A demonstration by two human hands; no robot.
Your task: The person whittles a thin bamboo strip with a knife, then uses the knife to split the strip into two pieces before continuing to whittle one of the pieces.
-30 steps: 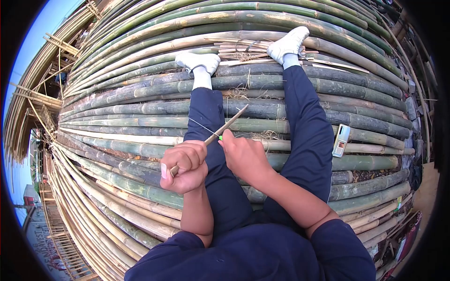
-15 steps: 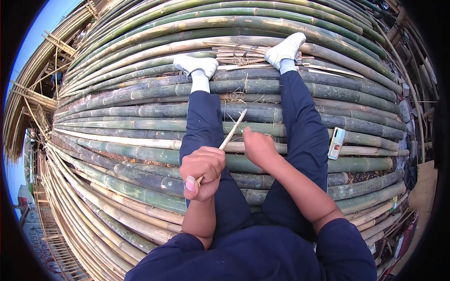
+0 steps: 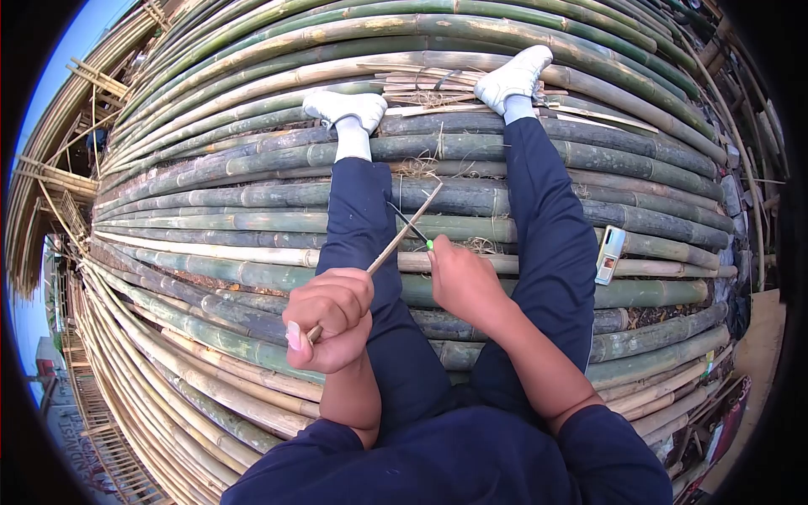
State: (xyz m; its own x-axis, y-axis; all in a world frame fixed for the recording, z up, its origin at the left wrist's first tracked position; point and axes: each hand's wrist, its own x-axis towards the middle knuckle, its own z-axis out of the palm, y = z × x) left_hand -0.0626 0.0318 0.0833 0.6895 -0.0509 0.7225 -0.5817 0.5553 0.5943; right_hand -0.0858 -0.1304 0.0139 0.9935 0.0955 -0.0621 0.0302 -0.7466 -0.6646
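Note:
My left hand [image 3: 330, 320] is closed round a thin bamboo stick [image 3: 390, 247] that slants up and away between my legs. Its far tip is pale and pointed, and a short end pokes out by my thumb. In my right hand [image 3: 465, 276] is a small knife [image 3: 411, 223] with a dark, narrow blade and a bright green bit at the handle. Most of the handle is hidden by my fingers. The blade crosses the stick at its upper part and seems to touch it. Curly shavings [image 3: 419, 168] lie on the bamboo beyond the tip.
Long green and dark bamboo poles [image 3: 269, 195] form the surface under my outstretched legs. Split strips [image 3: 429, 82] are piled between my white shoes [image 3: 347, 109]. A phone [image 3: 609, 255] lies by my right leg. Bamboo racks [image 3: 63, 175] stand at the left.
My left hand has drawn back down and left with the stick. The knife blade now shows more clearly against the stick, with my right hand slightly lower.

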